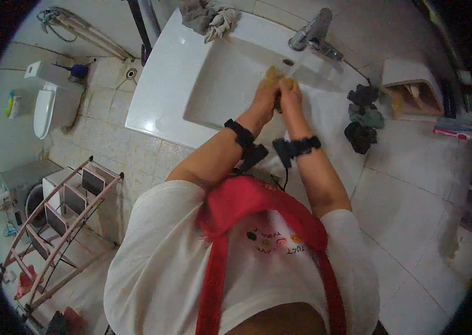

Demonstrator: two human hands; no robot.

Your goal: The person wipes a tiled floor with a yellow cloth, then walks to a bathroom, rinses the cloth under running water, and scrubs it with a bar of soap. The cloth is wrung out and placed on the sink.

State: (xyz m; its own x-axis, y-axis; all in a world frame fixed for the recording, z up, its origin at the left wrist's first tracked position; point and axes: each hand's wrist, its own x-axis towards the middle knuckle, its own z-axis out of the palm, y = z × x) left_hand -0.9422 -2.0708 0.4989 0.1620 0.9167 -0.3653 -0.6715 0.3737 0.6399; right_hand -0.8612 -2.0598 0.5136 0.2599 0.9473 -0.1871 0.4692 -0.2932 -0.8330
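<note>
My left hand (264, 98) and my right hand (290, 96) are close together over the white washbasin (215, 83), near its overflow hole (288, 62). Yellowish patches blur over the fingertips, and something dark shows between the palms; I cannot tell what either is. Whether the hands hold anything is unclear. Each wrist wears a black strap with a dark block on it. A chrome faucet (311, 33) stands behind the basin, beyond the fingers.
Grey cloths (208, 19) lie on the basin's back left corner. Dark cloths (361, 109) lie to the right, near a white open-fronted holder (412, 92). At left are a toilet (45, 109), a folding stepladder (56, 222) and a front-loading washing machine (22, 188).
</note>
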